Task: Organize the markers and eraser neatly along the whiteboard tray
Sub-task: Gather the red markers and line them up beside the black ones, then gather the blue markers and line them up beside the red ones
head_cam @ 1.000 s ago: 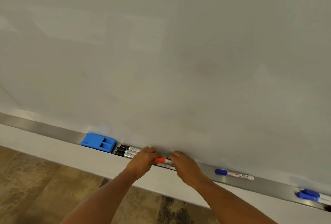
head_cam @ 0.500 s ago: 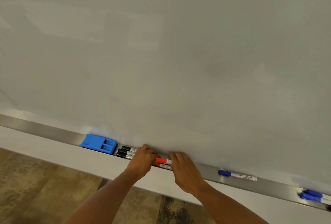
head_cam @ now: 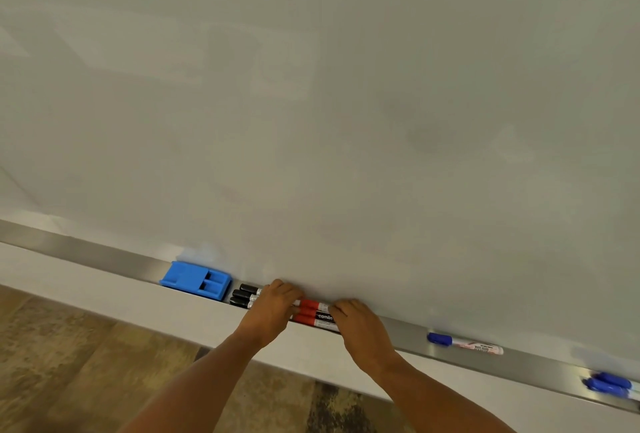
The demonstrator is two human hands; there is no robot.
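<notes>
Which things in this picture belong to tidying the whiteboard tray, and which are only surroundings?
Belongs to the job:
- blue eraser
- black markers
- red markers, between left hand and right hand
- single blue marker
- blue markers at the far right
- tray

Only surroundings:
- whiteboard
- wooden floor
</notes>
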